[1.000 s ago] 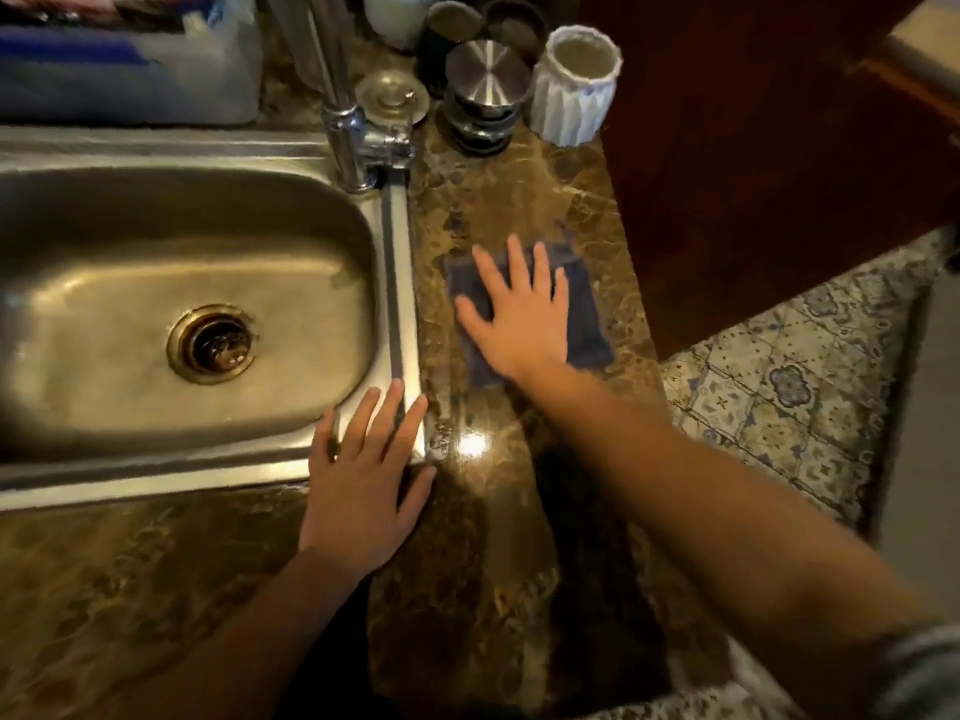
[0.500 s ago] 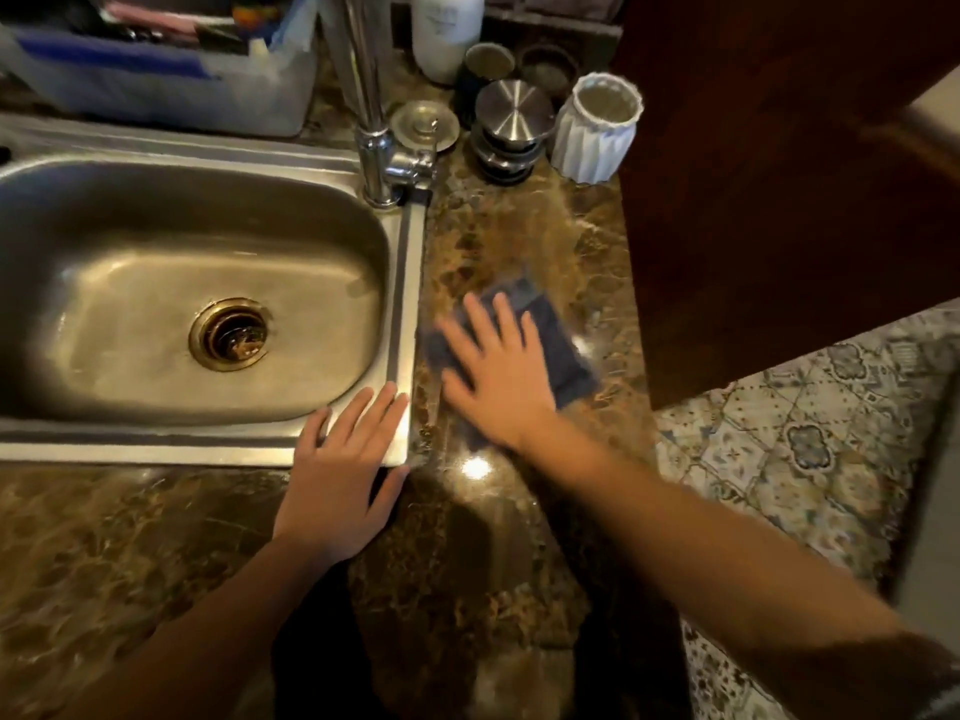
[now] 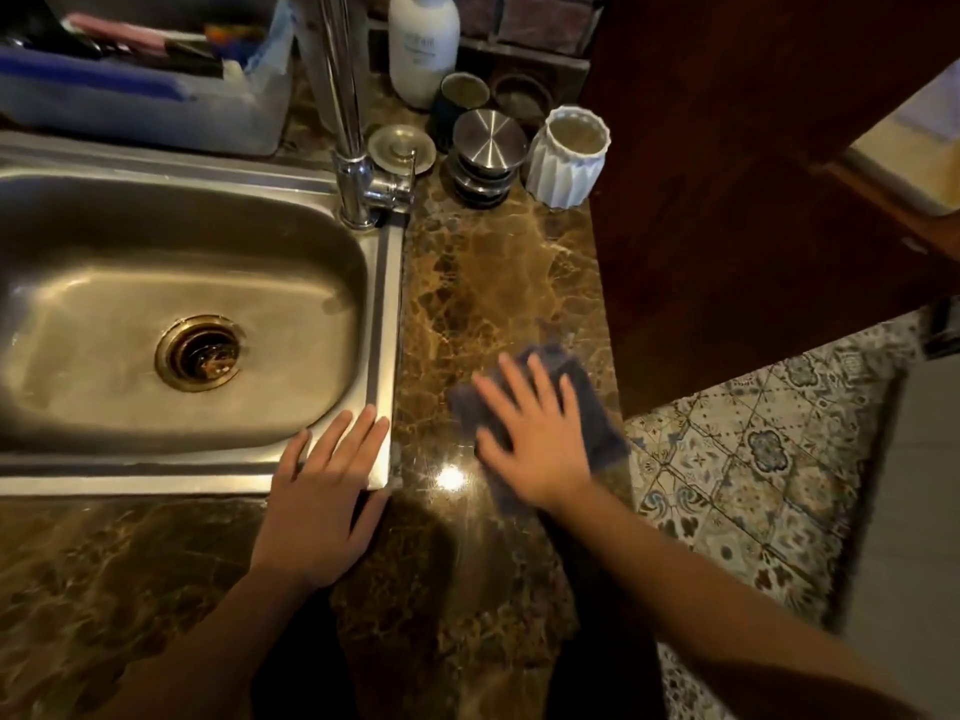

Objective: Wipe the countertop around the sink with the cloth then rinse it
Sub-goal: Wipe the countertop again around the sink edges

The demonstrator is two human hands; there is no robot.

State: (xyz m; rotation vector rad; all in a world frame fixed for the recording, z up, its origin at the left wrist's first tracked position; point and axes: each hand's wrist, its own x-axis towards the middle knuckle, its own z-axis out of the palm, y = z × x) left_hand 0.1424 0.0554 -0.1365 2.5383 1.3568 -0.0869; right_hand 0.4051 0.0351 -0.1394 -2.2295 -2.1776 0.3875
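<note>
A dark blue cloth point(image 3: 597, 413) lies flat on the brown marble countertop point(image 3: 483, 283) to the right of the steel sink point(image 3: 384, 314). My right hand point(image 3: 535, 433) presses on the cloth with straight, spread fingers and looks blurred. My left hand point(image 3: 317, 491) rests flat on the sink's front right corner, fingers straight, palm on the counter edge. The sink basin looks dry, with a brass drain point(image 3: 200, 353) in its middle. The chrome faucet point(image 3: 358, 148) stands at the sink's back right corner.
Behind the wiped strip stand a white fluted cup point(image 3: 569, 158), a stack of steel-lidded tins point(image 3: 488, 153), two dark cups and a white bottle point(image 3: 423, 44). A plastic bin point(image 3: 145, 101) sits behind the sink. A dark wooden panel point(image 3: 753, 200) borders the counter's right; patterned floor tiles lie below.
My right hand has slid the cloth toward me along the counter and then slightly right. My left hand has stayed on the sink corner. The view has tilted back.
</note>
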